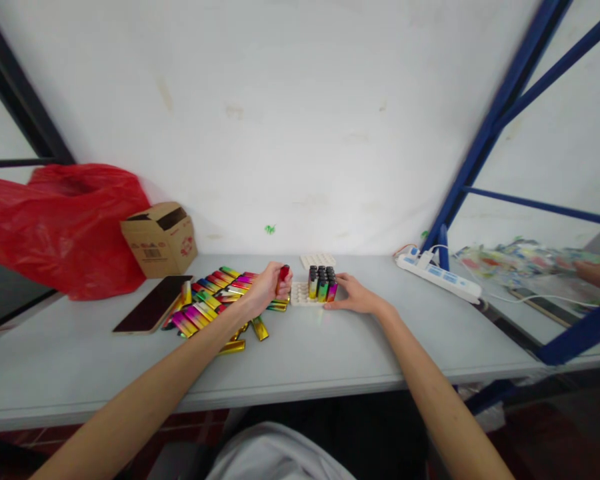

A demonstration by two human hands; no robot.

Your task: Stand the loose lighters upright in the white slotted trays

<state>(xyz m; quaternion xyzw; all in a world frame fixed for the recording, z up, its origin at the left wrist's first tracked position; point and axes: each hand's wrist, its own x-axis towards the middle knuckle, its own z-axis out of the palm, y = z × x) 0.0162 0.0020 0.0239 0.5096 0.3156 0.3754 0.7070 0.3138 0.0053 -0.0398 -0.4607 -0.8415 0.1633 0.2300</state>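
My left hand is closed around a red lighter, held upright just left of a white tray with rows of holes. Lighters with black tops and shiny yellow, green and pink bodies stand packed together in the tray's right part. At the tray's right end, my right hand has its thumb along the front and its fingers behind, holding the tray beside the lighters. To the left, under and beyond my left forearm, lies a loose pile of shiny multicoloured lighters, partly hidden by the arm.
A second white holed tray lies by the wall. On the left are a dark phone-like slab, a cardboard box and a red plastic bag. A power strip and blue frame stand right; another person's hand shows beyond.
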